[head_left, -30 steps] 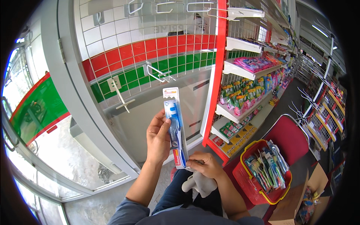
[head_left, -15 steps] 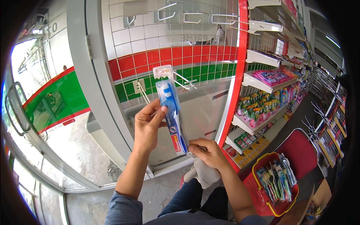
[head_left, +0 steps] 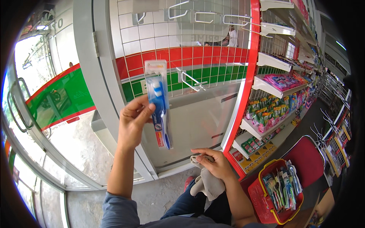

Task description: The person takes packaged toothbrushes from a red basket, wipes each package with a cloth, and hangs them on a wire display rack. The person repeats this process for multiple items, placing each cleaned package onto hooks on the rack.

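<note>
Pinched between thumb and fingers of my left hand (head_left: 134, 119) is a blue toothbrush in a clear blister pack (head_left: 160, 110), held upright in front of the wire grid. My right hand (head_left: 215, 163) sits lower and to the right, apart from the pack, closed on a crumpled beige cloth (head_left: 208, 183) that hangs down over my leg. Behind the pack, the white wire grid (head_left: 152, 38) carries metal display hooks (head_left: 192, 81) at mid height and a row of hooks (head_left: 205, 17) along the top.
A red basket with a yellow rim (head_left: 262, 180), full of packaged toothbrushes (head_left: 283, 186), stands at lower right beside a dark red chair (head_left: 306, 157). Stocked white shelves (head_left: 273, 85) line the right. A grey-framed glass door (head_left: 57, 98) is at left.
My left hand has carried the toothbrush pack to the left. My right hand has let go of its lower end and moved a little right and down, still with the cloth.
</note>
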A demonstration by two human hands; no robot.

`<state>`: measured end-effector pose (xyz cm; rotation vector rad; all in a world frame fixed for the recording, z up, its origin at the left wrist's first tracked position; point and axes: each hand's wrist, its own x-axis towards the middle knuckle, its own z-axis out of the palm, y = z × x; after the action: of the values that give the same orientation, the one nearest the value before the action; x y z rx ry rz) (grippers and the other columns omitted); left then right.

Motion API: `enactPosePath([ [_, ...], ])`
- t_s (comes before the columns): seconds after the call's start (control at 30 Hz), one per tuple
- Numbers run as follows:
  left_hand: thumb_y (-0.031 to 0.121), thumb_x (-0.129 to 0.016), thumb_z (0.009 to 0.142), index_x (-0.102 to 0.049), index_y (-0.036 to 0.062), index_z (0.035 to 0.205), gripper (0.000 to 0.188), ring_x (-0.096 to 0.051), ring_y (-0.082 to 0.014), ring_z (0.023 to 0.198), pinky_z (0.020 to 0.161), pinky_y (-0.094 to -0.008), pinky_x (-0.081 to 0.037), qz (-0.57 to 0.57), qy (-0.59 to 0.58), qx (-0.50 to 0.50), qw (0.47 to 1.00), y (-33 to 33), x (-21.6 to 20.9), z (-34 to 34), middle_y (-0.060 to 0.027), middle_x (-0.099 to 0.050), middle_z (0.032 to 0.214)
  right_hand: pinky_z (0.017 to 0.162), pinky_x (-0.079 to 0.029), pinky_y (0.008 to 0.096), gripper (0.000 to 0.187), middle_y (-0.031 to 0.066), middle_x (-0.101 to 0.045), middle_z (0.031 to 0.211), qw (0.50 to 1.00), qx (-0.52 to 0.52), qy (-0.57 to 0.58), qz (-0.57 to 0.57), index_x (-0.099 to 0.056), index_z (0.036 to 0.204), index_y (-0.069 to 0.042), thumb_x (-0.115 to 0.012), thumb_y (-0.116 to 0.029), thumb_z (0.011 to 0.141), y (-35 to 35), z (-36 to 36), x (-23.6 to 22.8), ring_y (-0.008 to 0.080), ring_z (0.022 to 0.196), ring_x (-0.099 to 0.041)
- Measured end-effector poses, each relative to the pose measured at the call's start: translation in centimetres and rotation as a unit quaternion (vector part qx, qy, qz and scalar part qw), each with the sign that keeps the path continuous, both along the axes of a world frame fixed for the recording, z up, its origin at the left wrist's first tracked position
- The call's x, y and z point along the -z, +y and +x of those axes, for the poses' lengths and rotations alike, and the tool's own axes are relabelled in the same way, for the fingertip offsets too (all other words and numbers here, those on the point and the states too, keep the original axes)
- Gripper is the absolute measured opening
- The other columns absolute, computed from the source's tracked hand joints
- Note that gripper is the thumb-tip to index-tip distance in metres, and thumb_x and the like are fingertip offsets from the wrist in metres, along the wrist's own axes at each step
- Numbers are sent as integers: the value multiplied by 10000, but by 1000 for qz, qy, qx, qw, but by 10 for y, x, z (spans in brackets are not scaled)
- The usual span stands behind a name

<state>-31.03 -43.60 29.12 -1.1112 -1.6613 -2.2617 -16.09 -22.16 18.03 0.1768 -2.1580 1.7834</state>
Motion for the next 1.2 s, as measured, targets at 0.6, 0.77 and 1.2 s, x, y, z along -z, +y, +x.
enactPosePath([
  [0.6,144,-621,950,-618,-9,1241,329,-659,-49,740,627,-224,-564,44,51,-46,997,27,-86,-54,-31,-698,932,756,-493,202,272,38,-714,887,999,-2,-43,-15,-698,1153,-36,-694,-178,922,6,1,6,59,829,-629],
  [0.77,153,-629,946,-601,-8,1270,363,-643,-42,738,633,-221,-559,41,42,-73,996,36,-98,-66,1,-685,895,778,-507,217,269,57,-720,924,998,7,-49,-29,-687,1155,-14,-684,-158,928,11,7,8,78,849,-648],
  [1.2,147,-646,932,-591,3,1290,390,-646,-45,736,659,-226,-560,32,50,-97,993,44,-108,-74,3,-680,877,696,-456,180,275,-1,-664,868,997,14,-52,-53,-687,1165,-6,-679,-148,929,13,12,10,33,775,-566],
])
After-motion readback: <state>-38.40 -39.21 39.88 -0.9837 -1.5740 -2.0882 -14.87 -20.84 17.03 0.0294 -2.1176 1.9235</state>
